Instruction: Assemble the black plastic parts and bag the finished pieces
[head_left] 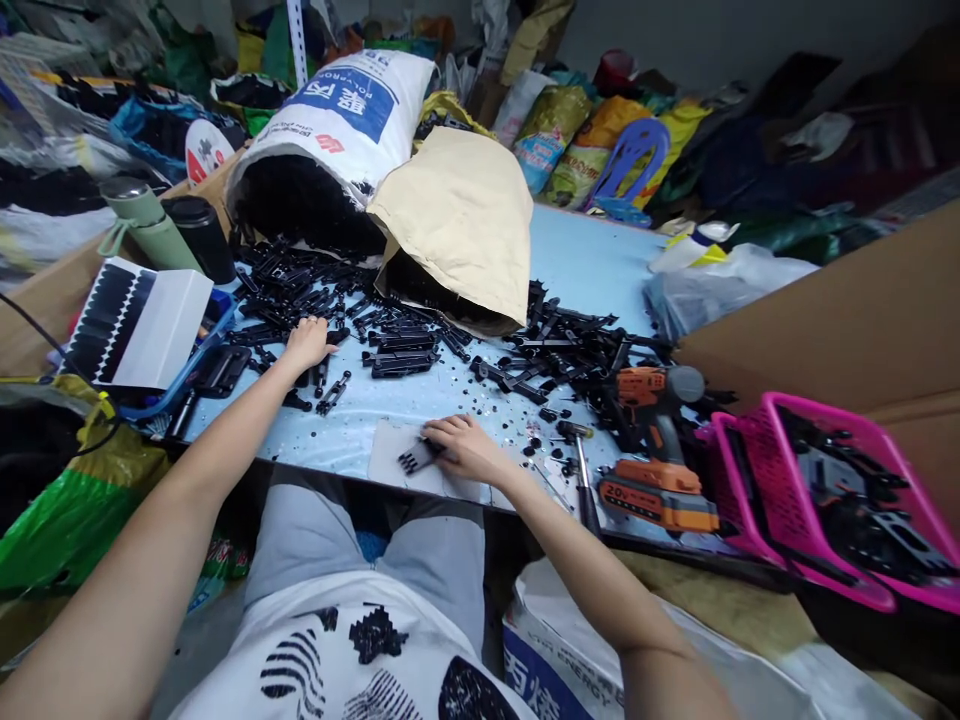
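Note:
My left hand [306, 343] reaches forward into a heap of black plastic parts [315, 290] on the light blue table [592, 260], fingers curled down among the pieces. My right hand [466, 446] rests near the table's front edge, fingers pressed on a small black toothed plastic part [414, 458] that lies on a pale sheet [390, 450]. More black parts [570, 345] are scattered across the middle and right of the table.
A white sack [337, 120] and a tan sack [461, 215] lie open at the back, spilling parts. An orange cordless drill [652, 440] and a hammer [581, 470] sit at right, beside pink baskets [817, 490]. Two flasks [172, 230] and a white box [139, 320] stand at left.

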